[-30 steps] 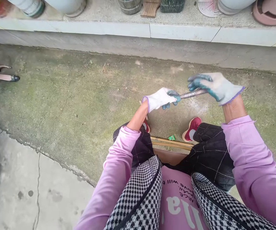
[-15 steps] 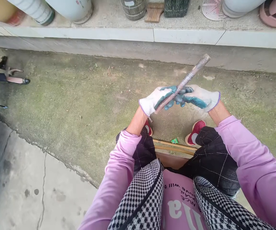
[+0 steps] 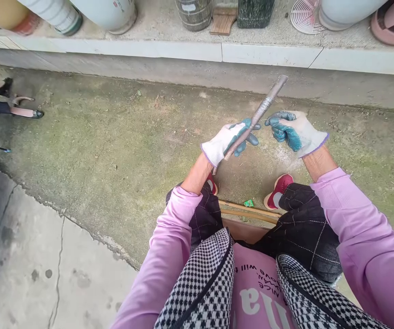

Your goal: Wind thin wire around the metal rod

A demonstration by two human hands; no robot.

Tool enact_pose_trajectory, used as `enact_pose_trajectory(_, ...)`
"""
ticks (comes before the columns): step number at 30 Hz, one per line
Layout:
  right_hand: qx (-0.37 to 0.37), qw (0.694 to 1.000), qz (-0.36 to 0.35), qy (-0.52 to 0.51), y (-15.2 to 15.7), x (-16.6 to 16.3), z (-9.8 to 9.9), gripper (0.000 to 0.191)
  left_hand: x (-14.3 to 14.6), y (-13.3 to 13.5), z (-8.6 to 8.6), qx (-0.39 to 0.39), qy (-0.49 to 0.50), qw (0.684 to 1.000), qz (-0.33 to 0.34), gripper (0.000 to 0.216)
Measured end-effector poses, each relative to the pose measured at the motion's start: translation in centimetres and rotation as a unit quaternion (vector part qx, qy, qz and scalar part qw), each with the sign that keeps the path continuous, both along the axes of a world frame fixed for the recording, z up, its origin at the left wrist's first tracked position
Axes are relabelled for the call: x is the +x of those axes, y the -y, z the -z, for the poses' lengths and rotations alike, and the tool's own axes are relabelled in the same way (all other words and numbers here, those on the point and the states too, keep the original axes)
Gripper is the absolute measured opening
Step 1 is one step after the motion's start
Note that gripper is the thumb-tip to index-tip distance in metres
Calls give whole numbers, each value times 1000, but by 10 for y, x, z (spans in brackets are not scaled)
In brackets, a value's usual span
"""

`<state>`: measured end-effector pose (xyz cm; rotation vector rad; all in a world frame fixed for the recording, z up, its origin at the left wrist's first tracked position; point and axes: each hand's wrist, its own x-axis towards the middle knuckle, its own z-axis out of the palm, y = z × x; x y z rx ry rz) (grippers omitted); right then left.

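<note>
Both my hands wear white work gloves with blue-green palms. My left hand [image 3: 229,142] is closed round the lower part of a grey metal rod [image 3: 267,103], which slants up and to the right, its free end pointing at the concrete step. My right hand [image 3: 294,130] hovers just right of the rod, apart from it, with fingers loosely curled and nothing in them. I sit with knees apart, red shoes [image 3: 277,189] on the mossy concrete ground below my hands.
A raised step [image 3: 183,50] at the back carries several pots, cans and a wooden board [image 3: 222,20]. A wooden stool edge [image 3: 248,210] shows between my knees. Another person's foot in a flat shoe [image 3: 23,112] is at the far left. Cracked paving lies at the lower left.
A second ago both hands held the rod level. The left hand has tipped it upward, and the right hand has let go and drawn slightly right.
</note>
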<state>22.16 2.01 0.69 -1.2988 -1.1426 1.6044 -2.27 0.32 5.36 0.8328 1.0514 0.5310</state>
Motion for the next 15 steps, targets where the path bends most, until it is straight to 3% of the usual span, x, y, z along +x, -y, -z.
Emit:
enact_pose_trajectory(4,-22,999,-24,41,3,-3,-4,39,0,-4,2,45,-58,996,-41,26)
enact_pose_trajectory(8,-46,991,-67,111,9,-11,-8,36,-11,-16,20,112,-187,975,-39,9)
enact_pose_trajectory(13,-45,979,-104,170,14,-12,-7,34,-51,-35,42,232,-401,886,9,8)
enact_pose_trajectory(15,-24,976,-122,179,12,-6,-5,33,-61,-36,48,210,-444,870,46,17)
